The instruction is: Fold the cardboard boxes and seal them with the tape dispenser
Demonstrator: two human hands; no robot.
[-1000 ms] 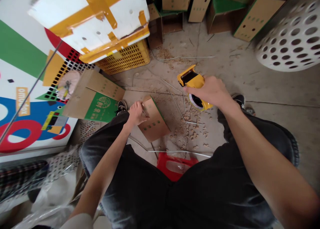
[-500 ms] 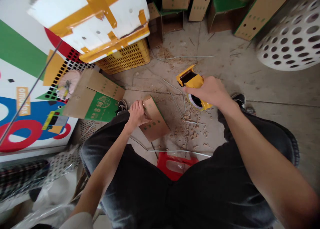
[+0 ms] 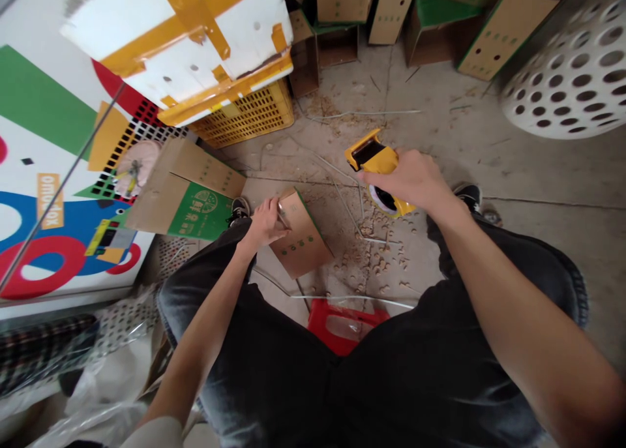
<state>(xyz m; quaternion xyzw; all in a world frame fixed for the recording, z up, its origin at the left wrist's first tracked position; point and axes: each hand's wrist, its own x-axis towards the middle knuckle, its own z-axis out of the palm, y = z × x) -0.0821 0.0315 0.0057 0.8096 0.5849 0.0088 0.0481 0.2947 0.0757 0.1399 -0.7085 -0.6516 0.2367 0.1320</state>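
Against left hand point(image 3: 264, 225), cardboard flap point(image 3: 300, 236); right hand point(image 3: 408, 180) grips tape dispenser point(image 3: 376, 158).

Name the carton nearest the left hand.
The small brown carton with dotted green print, at the left hand; the larger green-panelled carton lies further off.

Here we are on a bare concrete floor point(image 3: 454, 161) in a rough packing storeroom, folks! Right behind the yellow plastic crate point(image 3: 249, 115) runs a line of green-trimmed, hole-punched cardboard cartons point(image 3: 391, 11), a white perforated drum point(image 3: 567, 76) looms to its right, a big printed panel point(image 3: 39, 109) leans at its left, and scraps point(image 3: 376, 259) litter the ground in front!
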